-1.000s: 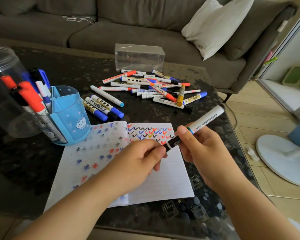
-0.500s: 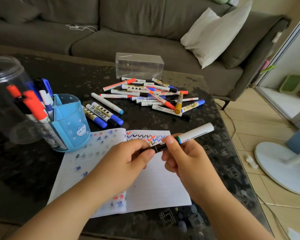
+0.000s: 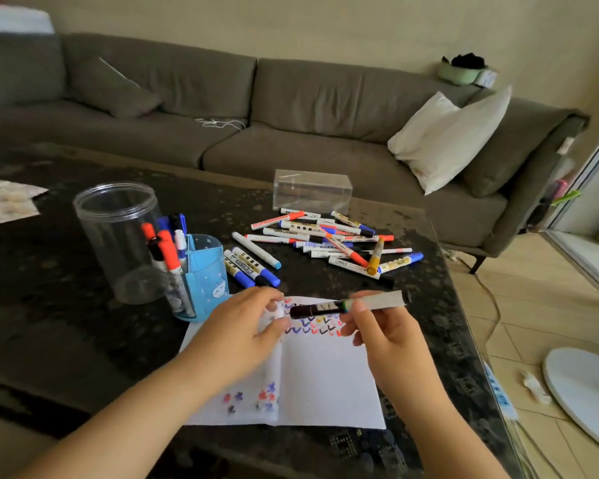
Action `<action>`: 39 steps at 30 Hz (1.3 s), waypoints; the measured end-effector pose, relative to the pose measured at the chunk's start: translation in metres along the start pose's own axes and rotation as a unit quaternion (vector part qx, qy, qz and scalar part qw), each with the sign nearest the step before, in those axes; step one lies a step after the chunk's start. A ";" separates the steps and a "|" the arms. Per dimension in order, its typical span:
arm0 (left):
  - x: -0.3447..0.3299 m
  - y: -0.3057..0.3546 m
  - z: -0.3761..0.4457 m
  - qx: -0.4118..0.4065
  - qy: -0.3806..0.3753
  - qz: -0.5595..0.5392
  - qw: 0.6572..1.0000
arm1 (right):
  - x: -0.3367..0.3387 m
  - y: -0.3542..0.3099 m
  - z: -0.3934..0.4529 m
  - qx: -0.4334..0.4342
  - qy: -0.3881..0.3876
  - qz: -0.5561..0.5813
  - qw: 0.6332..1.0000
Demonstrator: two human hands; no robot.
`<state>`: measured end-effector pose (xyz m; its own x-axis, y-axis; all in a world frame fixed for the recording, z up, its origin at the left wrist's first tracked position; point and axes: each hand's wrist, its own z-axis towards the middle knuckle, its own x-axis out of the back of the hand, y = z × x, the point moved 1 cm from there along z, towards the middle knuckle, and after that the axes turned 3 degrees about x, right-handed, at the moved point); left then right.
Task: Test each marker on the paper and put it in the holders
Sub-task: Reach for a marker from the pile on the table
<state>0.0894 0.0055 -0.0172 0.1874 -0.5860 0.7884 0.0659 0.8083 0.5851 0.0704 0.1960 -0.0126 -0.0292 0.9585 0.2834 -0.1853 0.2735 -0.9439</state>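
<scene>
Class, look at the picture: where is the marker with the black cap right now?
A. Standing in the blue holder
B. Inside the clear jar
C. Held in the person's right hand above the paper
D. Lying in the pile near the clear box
C: the right hand grips the marker by its white barrel, level above the paper, black cap pointing toward the left hand.

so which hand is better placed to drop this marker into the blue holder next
Probably the right hand: it already pinches the marker. The left hand sits nearer the blue holder but doesn't grip the marker.
</scene>
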 end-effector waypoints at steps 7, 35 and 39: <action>0.094 -0.033 -0.088 -0.012 0.149 0.092 0.985 | -0.038 -0.066 -0.034 0.089 -0.085 -0.039 0.992; 0.193 -0.191 -0.326 0.310 0.207 0.150 0.916 | -0.326 -0.098 -0.177 0.244 -0.488 -0.179 0.819; 0.184 -0.174 -0.283 0.252 0.186 0.150 0.938 | -0.287 -0.096 -0.146 0.231 -0.427 -0.159 0.860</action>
<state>0.3899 -0.2270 -0.0278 0.4585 -0.2003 0.8658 -0.4983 0.7488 0.4371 0.2400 -0.0931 -0.0282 -0.5786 0.3796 0.7219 -0.6821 0.2600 -0.6835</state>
